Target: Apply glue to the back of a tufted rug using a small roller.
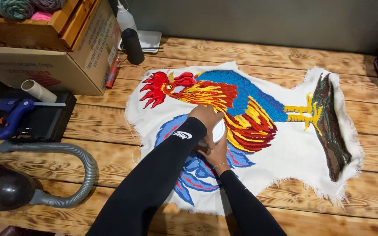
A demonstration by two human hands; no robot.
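Note:
A white cloth [294, 150] with a tufted rooster [237, 100] in red, yellow and blue lies flat on the wooden table [250, 54]. Over the rooster's blue tail part, both my hands meet on a small round white container [218, 130]. My left hand [206, 117], in a black sleeve, grips it from above. My right hand [217, 154] holds it from below. Most of the container is hidden by my fingers.
A cardboard box [62, 61] under a wooden crate of yarn [18, 8] stands at the back left. Near it stand a black cylinder [133, 46] and a white squeeze bottle [125, 18]. A blue glue gun [12, 116], a cardboard tube [38, 91] and a vacuum hose [77, 153] sit left.

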